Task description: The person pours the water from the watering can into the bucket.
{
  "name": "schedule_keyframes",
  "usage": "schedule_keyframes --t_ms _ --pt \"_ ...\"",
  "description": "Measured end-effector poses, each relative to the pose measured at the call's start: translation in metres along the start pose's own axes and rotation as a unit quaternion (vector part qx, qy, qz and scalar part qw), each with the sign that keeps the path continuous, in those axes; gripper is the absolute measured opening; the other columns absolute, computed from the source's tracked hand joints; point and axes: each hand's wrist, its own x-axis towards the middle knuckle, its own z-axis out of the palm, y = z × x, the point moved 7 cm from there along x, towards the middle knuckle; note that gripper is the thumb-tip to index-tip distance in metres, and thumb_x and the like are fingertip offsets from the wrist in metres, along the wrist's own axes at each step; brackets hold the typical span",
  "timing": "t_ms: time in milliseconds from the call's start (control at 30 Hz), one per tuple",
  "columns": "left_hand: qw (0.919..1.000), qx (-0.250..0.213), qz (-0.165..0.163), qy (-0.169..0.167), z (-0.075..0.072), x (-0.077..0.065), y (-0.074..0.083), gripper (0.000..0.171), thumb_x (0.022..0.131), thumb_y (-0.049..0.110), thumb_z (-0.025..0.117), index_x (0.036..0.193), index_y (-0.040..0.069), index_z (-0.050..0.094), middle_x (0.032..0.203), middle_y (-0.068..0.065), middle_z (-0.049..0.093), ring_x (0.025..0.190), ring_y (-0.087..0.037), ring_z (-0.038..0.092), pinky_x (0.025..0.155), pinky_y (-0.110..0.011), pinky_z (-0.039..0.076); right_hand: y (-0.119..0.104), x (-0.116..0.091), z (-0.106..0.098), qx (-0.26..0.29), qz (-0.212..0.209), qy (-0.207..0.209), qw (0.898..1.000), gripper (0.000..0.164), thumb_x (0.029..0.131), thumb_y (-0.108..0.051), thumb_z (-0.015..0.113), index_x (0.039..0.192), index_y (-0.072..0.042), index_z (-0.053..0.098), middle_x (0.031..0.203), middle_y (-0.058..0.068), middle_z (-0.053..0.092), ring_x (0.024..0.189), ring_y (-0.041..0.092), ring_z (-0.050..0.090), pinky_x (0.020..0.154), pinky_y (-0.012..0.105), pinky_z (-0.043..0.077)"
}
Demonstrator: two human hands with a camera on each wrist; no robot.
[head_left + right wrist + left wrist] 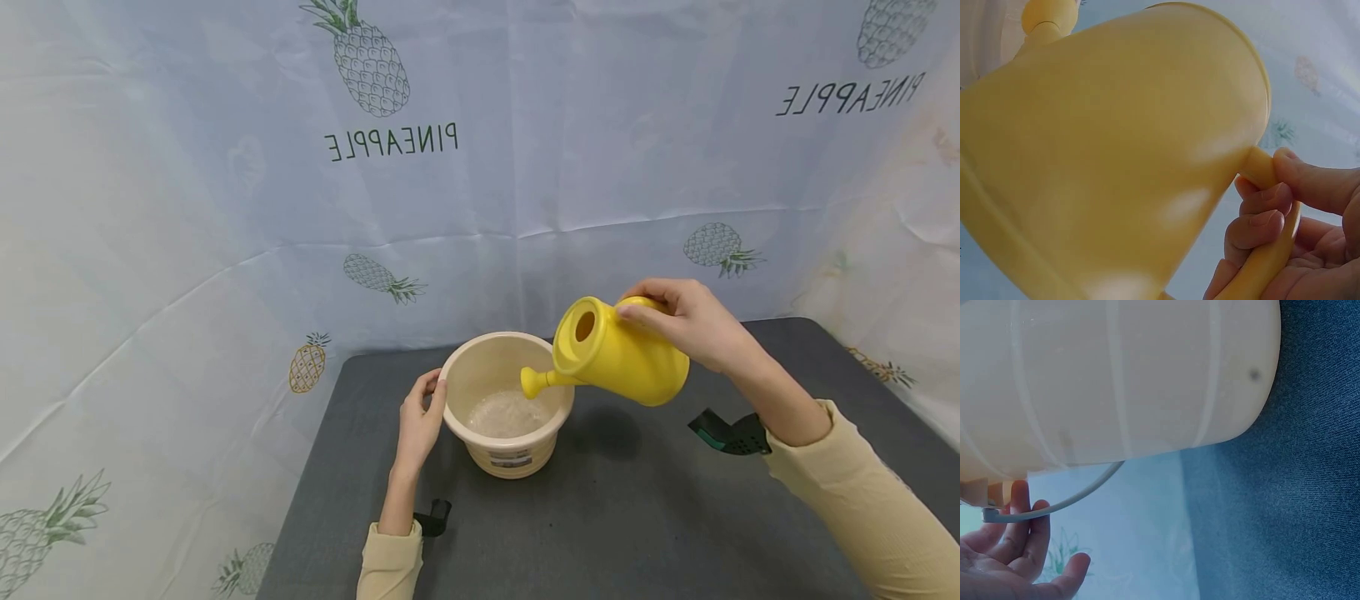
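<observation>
A cream bucket (517, 450) stands on the dark table. A pale, speckled, rippled-looking surface (510, 414) shows inside it. My left hand (420, 421) holds the bucket's rim at its left side. In the left wrist view the fingers (1019, 534) bend up to the rim, near a thin grey bail handle (1085, 492). My right hand (686, 321) grips a yellow watering can (633, 358) by its handle (1272, 256), fingers wrapped round it. The can is tipped leftward, its spout's round head (533, 382) over the bucket's opening. No stream shows clearly from it.
The dark grey table (600, 533) reaches back to a white cloth (480, 192) printed with pineapples, which hangs behind and at both sides. Black wrist straps (731, 433) sit by both sleeves. The can's shadow falls right of the bucket.
</observation>
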Motion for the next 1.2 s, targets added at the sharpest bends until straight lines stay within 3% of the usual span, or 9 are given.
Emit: schedule_keyframes --t_ms 1200 --pt "1.0000 -0.003 0.000 0.002 -0.0004 0.0001 -0.0003 0.031 0.092 0.025 0.048 0.118 0.009 0.053 0.096 -0.011 0.060 0.087 -0.018 0.054 0.068 -0.035 0.045 -0.0044 0.0038 -0.0007 -0.023 0.009 0.009 1.000 0.022 0.087 -0.028 0.057 0.095 -0.009 0.064 0.083 0.003 0.061 0.069 0.017 0.051 0.061 0.026 0.044"
